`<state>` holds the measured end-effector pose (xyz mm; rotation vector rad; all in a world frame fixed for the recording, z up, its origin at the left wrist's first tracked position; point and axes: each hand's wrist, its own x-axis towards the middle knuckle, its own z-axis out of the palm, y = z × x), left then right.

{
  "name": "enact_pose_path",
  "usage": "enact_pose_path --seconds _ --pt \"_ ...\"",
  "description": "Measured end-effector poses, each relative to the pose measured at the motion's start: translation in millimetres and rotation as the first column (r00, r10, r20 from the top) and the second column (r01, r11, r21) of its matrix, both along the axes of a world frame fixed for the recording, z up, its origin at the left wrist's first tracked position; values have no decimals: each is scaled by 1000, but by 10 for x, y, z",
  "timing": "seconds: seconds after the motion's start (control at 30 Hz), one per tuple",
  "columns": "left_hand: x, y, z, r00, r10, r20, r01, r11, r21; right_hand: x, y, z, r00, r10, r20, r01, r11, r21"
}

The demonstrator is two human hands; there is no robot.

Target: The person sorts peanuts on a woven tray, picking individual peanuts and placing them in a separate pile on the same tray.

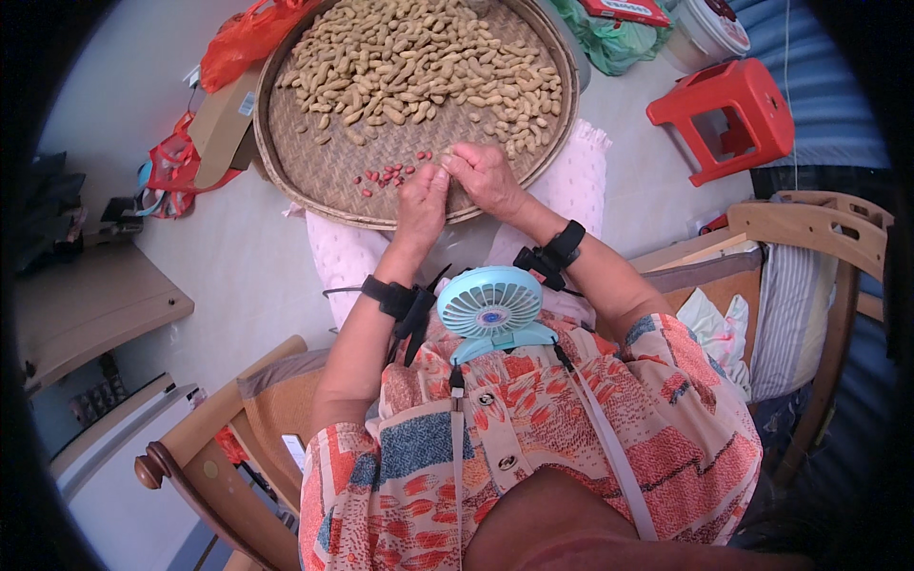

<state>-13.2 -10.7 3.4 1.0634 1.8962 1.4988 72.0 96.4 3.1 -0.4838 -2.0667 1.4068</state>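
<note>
A round woven bamboo tray point(314, 165) rests over my knees, its far part covered by a heap of unshelled peanuts point(407, 64). Several red-skinned peanut kernels point(388, 174) lie loose near its front edge. Above that edge my left hand point(423, 198) and my right hand point(485, 177) meet, thumbs close together. Between the fingertips shows a bit of something pale, apparently a peanut point(447, 158), mostly hidden by the fingers. Both hands look closed on it.
A red plastic stool point(742, 114) stands at the right, below a green plastic bag point(614, 43) and a white bucket point(707, 32). Left of the tray are an orange plastic bag point(239, 46) and cardboard point(227, 128). A light-blue fan point(490, 303) hangs at my chest.
</note>
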Motion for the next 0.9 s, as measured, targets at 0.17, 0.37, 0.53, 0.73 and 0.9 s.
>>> enact_pose_path --seconds 0.17,0.37,0.53,0.73,0.9 --pt "40 4 29 994 -26 -108 23 999 -34 -31 -10 -20 990 -53 -131 130 692 710" --pt "-14 -33 26 999 -36 -14 37 997 68 -128 12 23 989 1 -149 111 660 743" --pt "-83 -48 1 988 -50 146 54 998 -29 -184 -5 11 987 -15 -159 130 655 744" --pt "-22 -32 30 999 47 7 -48 996 70 -78 -8 46 994 75 -83 -79 996 -41" --pt "-61 -51 218 993 3 -122 3 999 49 3 92 311 976 216 20 -210 963 -171"
